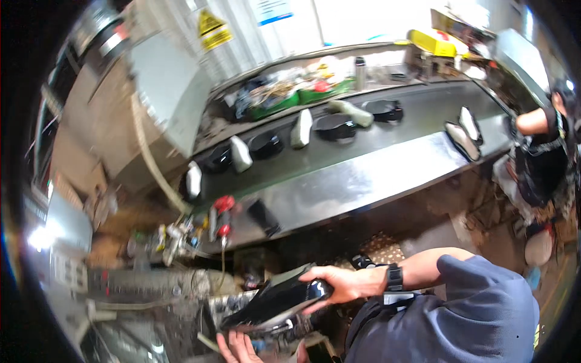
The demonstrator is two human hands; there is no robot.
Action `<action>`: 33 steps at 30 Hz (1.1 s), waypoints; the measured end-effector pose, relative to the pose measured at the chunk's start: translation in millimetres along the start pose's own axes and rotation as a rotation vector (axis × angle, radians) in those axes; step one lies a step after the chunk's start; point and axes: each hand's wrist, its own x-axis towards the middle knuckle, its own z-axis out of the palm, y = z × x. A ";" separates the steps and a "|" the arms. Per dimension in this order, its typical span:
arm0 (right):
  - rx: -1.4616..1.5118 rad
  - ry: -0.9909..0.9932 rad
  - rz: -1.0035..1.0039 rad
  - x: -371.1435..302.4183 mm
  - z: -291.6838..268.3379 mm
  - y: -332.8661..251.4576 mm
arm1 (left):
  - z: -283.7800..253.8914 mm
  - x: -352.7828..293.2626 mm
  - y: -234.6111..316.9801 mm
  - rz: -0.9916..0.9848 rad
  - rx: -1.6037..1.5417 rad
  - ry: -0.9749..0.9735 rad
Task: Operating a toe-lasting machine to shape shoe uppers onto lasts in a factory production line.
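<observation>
My right hand is closed round the rounded, glossy end of a black shoe, with the thumb on top. The shoe slants down to the left over a cluttered machine area. Close to its lower left end is my left hand, its fingers stretched out and seeming to touch the edge. The rest of that hand is cut off by the lower edge. Beyond the shoe, a dark flat block and a red-ended tool lie on the near corner of the metal bench.
Several glossy black shoes and pale shoe-shaped pieces line the bench's sunken far strip. Two pale-faced shoes lie to the right. Green trays of scraps stand behind. A hose hangs at left; another person is at right.
</observation>
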 end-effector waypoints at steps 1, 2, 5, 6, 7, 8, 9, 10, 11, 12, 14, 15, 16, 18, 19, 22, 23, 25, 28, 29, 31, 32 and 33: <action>-0.030 0.064 -0.128 -15.6 -22.3 -22.9 | 17.4 2.9 -10.7 0.017 0.066 -0.098; -0.036 0.156 -0.322 -35.8 -46.5 -44.5 | 35.1 8.5 -21.7 -0.016 0.112 -0.169; 0.134 0.349 -0.661 -89.6 -130.3 -121.5 | 92.3 25.3 -46.6 -0.082 0.283 -0.314; 0.146 0.390 -0.777 -109.8 -148.5 -152.7 | 112.1 32.3 -55.2 -0.094 0.334 -0.310; 0.230 0.509 -0.831 -130.5 -181.1 -191.4 | 133.1 39.8 -66.8 -0.107 0.384 -0.317; 0.231 0.468 -0.950 -151.7 -200.7 -233.3 | 144.3 51.7 -83.2 -0.072 0.411 -0.383; 0.045 0.437 -1.109 -173.4 -258.5 -278.3 | 170.7 51.5 -89.5 -0.111 0.374 -0.410; 0.289 0.442 -1.150 -190.0 -292.4 -335.4 | 192.3 54.7 -96.7 -0.144 0.409 -0.442; 0.155 0.379 -1.227 -209.1 -313.1 -378.1 | 207.3 58.4 -101.7 -0.173 0.454 -0.451; 0.162 0.640 -1.381 -216.5 -330.1 -414.9 | 224.3 57.7 -107.8 -0.175 0.442 -0.436; 0.186 0.895 -1.416 -218.8 -381.1 -471.4 | 253.1 56.1 -106.7 -0.137 0.592 -0.465; 0.166 1.032 -1.613 -330.4 -455.3 -490.0 | 280.3 56.2 -128.6 -0.177 0.567 -0.642; 0.122 1.111 -1.527 -291.7 -462.8 -507.3 | 269.6 66.1 -145.5 -0.166 0.561 -0.620; 0.018 1.139 -1.306 -167.1 -424.9 -535.9 | 245.7 73.1 -136.0 -0.147 0.721 -0.450; -0.033 1.162 -1.242 -144.2 -405.2 -545.4 | 235.1 75.6 -141.7 -0.154 0.756 -0.421; 0.081 1.109 -1.290 -153.4 -449.7 -584.8 | 228.5 89.3 -167.0 -0.170 0.822 -0.501; 0.103 0.996 -1.252 -170.8 -470.8 -603.8 | 229.6 97.6 -180.4 -0.157 0.790 -0.529; 0.310 0.971 -1.247 -176.3 -493.1 -635.5 | 226.2 124.9 -198.2 -0.136 0.849 -0.544; 0.283 0.691 -1.112 -184.0 -500.0 -658.4 | 251.1 173.2 -219.2 -0.117 0.913 -0.513; 0.287 0.683 -1.222 -191.6 -489.2 -674.2 | 270.1 186.0 -214.2 0.056 1.094 -0.577; -0.009 0.736 -1.480 -126.5 -418.9 -678.7 | 256.4 216.7 -208.1 0.174 1.391 -0.365; -0.173 0.717 -1.543 -110.3 -379.7 -675.9 | 255.5 231.0 -204.6 0.148 1.395 -0.315; -0.356 0.864 -1.590 -110.7 -367.4 -685.5 | 264.3 245.1 -209.9 0.125 1.376 -0.294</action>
